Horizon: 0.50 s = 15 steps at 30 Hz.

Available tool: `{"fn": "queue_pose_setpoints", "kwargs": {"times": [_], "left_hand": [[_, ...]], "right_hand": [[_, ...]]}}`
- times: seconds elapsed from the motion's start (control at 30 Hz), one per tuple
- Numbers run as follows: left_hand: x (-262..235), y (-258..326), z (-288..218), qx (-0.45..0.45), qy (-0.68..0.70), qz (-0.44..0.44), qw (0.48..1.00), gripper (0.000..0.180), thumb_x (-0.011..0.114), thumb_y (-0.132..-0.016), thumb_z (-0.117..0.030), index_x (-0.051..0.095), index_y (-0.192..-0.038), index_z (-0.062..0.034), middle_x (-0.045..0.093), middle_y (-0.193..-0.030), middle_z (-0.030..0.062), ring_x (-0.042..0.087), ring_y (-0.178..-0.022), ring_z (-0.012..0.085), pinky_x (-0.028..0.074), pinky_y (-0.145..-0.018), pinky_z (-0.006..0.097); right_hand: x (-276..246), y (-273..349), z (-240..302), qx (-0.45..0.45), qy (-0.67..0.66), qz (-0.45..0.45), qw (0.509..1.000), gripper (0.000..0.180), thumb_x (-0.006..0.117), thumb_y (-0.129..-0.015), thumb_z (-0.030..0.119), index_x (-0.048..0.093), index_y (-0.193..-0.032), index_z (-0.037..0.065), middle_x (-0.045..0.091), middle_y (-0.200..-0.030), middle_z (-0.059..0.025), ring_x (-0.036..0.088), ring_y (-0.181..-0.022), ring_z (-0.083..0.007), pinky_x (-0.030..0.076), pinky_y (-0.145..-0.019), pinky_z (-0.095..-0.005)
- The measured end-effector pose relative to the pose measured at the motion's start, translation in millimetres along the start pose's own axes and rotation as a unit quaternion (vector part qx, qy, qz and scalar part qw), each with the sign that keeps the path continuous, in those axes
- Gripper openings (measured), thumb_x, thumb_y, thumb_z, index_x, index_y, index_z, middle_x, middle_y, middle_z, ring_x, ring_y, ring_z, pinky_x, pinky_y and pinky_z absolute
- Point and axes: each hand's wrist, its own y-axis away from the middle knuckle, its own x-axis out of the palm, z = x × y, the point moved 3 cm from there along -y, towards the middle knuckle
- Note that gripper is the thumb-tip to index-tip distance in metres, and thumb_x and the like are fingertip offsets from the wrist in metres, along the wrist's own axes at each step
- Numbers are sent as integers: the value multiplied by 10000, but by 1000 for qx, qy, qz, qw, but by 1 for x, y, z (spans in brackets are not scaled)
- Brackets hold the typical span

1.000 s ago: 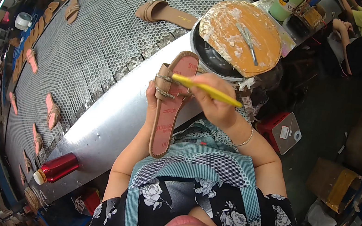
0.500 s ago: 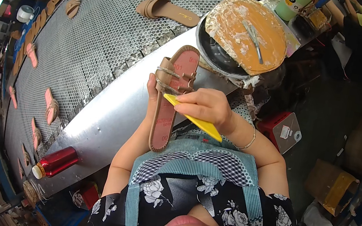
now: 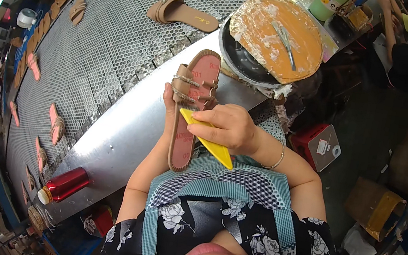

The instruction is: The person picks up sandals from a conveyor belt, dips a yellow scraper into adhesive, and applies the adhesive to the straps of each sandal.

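The left hand (image 3: 169, 102) comes up from the lower edge on a bent forearm and grips a sandal (image 3: 190, 107) from behind, thumb side wrapped round its left edge at the straps; most of the hand is hidden by the sole. The sandal stands lengthwise in front of the chest, pink insole facing up, toe end toward the round glue-smeared lid (image 3: 281, 36), heel end down by the checked apron (image 3: 227, 184). It is held in the air above the near edge of the metal surface (image 3: 119, 130), not resting on it.

The right hand (image 3: 228, 127) reaches in from the right, wrist bent inward, fingers curled shut around a yellow wedge-shaped tool (image 3: 210, 141). The tool's upper tip lies against the insole just below the straps; its pointed end sticks out below the hand toward the apron. A thin bracelet (image 3: 278, 160) sits on that wrist.

Against half a second earlier, the sandal stands in nearly the same place and pose, and the tool has stayed across the insole below the straps. A second ago the right hand held the tool stretched out longer to the right, nearer the straps; now the hand is closed over it, with more of the tool covered

On the mesh belt (image 3: 95, 42) lie further sandals, well apart from the hands, and a red bottle (image 3: 62, 185) lies near the surface's lower left edge
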Motion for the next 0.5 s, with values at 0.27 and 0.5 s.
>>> {"fn": "queue_pose_setpoints", "kwargs": {"times": [0.27, 0.5], "left_hand": [[12, 4, 3, 28, -46, 10, 998, 806, 427, -848, -670, 369, -1376, -64, 525, -1257, 139, 554, -1100, 267, 463, -931, 435], [-2, 9, -43, 1, -191, -73, 979, 796, 421, -821, -668, 387, -1378, -99, 527, -1246, 217, 573, -1040, 350, 487, -860, 420]], "right_hand": [[-11, 7, -34, 303, -236, -190, 904, 152, 625, -889, 94, 623, -1033, 44, 647, -855, -46, 594, -666, -102, 478, -582, -220], [-56, 17, -70, 433, -265, -273, 817, 177, 648, -886, 128, 638, -1040, 42, 608, -792, 8, 497, -577, -26, 392, -496, -160]]}}
